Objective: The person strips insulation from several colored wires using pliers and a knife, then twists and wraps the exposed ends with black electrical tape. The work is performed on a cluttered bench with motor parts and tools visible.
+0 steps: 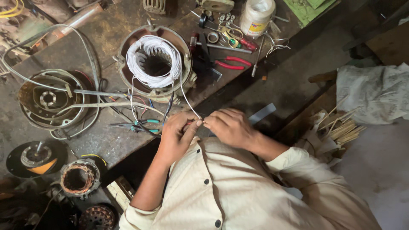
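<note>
Both hands meet at the near edge of the table: the left hand and the right hand each pinch the end of a thin white wire between thumb and forefinger, fingers clenched on it, touching at about the centre of the view. From that pinch the wire runs toward eleven o'clock, its long axis slanting up to the white-wound stator lying well apart at twelve o'clock. The left hand sits nearer the stator, with green-handled pliers just beside it at nine o'clock.

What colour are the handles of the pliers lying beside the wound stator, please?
Red, on the pliers right of the stator; head view.
</note>
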